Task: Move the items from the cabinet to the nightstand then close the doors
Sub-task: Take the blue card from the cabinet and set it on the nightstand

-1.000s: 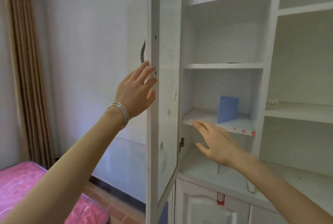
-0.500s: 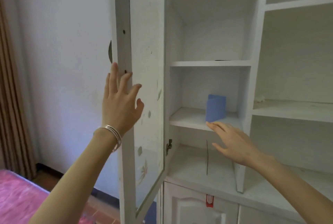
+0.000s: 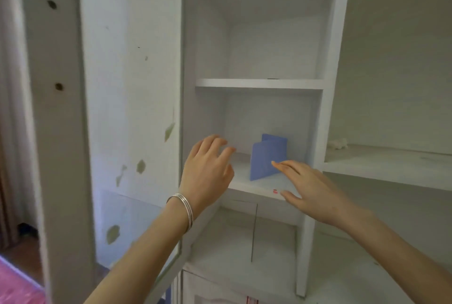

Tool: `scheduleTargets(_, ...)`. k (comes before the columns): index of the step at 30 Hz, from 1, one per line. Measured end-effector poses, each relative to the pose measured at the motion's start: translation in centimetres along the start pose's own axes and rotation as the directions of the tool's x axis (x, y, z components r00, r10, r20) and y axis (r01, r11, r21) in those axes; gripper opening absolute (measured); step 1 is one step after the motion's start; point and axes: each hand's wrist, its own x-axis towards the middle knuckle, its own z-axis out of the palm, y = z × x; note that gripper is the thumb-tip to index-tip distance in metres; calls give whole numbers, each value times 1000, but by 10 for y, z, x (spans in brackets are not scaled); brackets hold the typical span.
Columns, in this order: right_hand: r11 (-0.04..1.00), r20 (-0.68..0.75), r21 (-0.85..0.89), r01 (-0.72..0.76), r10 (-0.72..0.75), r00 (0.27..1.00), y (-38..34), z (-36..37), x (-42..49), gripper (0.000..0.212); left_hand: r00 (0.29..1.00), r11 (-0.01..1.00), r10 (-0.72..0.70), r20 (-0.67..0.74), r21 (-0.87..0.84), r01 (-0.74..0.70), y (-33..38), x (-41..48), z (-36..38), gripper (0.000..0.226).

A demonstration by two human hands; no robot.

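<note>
A blue folded card (image 3: 267,157) stands upright on the middle shelf (image 3: 254,187) of the white cabinet. My right hand (image 3: 310,186) is stretched out flat, its fingertips just at the card's lower right edge; I cannot tell whether they touch it. My left hand (image 3: 208,169), with silver bangles on the wrist, hovers with fingers spread at the shelf's left side, a short way from the card. Neither hand holds anything. The glass cabinet door (image 3: 132,108) stands swung wide to the left.
A small pale object (image 3: 338,143) lies on the shelf of the right compartment. Another shelf (image 3: 259,83) sits above the card. Lower cabinet doors (image 3: 220,291) are below. A pink bed cover (image 3: 14,284) and a curtain (image 3: 9,108) are at the far left.
My left hand has left the door and moved right into the shelf opening. My right hand has risen to the blue card. The view has drawn closer to the cabinet.
</note>
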Motion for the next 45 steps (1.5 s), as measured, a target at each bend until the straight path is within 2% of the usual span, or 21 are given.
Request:
scheduleTargets(5, 999, 62, 29, 42, -44, 997, 42, 36, -1, 55, 991, 994, -87, 100, -63, 94, 25, 9, 56, 39)
scheduleTargets(10, 994, 42, 101, 31, -35, 998, 71, 60, 7, 55, 974, 983, -127, 185, -109, 149, 28, 18, 101, 40)
scheduleTargets(15, 992, 31, 125, 0, -4, 1000, 87, 72, 19, 56, 951, 957, -193, 242, -167, 237, 15, 34, 140, 51)
scheduleTargets(19, 992, 25, 127, -11, 8, 1000, 88, 80, 28, 56, 915, 859, -244, 320, -367, 358, 6, 45, 167, 56)
scheduleTargets(23, 996, -2, 87, -32, 33, 999, 87, 86, 38, 57, 921, 801, -230, 315, -476, 363, -1, 57, 186, 46)
scheduleTargets(28, 997, 32, 68, -32, 29, 999, 84, 90, 50, 54, 906, 680, -292, 306, -600, 422, -4, 61, 196, 16)
scheduleTargets(30, 999, -4, 45, -15, 15, 1000, 85, 94, 51, 52, 904, 639, -306, 299, -640, 428, -7, 59, 197, 11)
scheduleTargets(37, 1000, -67, -9, -5, 5, 998, 83, 94, 55, 50, 889, 547, -316, 332, -702, 456, -35, 44, 175, 12)
scheduleTargets(41, 1000, -81, 25, 9, -7, 997, 79, 92, 58, 49, 871, 479, -369, 324, -737, 477, -44, 27, 149, 20)
scheduleTargets(45, 998, -146, 4, 60, -59, 988, 78, 84, 63, 52, 880, 531, -402, 253, -719, 449, -44, 19, 114, 19)
